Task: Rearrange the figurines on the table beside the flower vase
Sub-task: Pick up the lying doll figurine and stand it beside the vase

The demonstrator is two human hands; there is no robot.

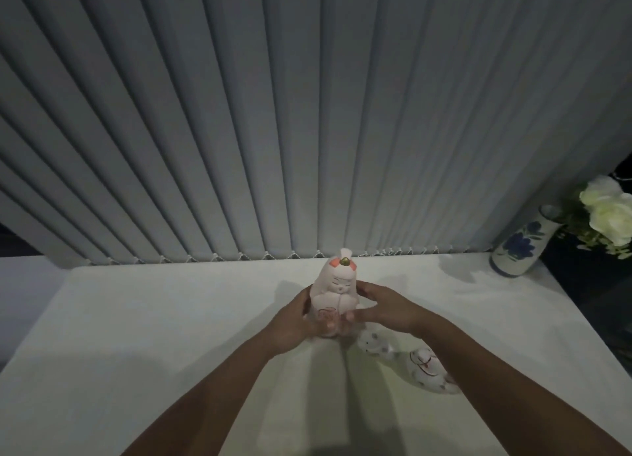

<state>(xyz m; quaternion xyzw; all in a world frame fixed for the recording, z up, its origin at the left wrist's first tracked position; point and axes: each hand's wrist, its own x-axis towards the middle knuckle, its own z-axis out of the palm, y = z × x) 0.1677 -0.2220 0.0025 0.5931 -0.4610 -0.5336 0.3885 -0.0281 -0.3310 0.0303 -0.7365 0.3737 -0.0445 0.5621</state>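
A home room, by its furnishings: pale grey vertical fabric blinds [307, 113] hang along the far side, behind a worktop covered in white cloth [136, 336], and a blue-flowered white ceramic vase [521, 242] with white roses [607, 213] stands far right.

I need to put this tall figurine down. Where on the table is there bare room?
Bare cloth lies left of the left hand out to the table edge, and between the tall figurine and the vase. It is crowded under the right hand, where two small figurines stand.
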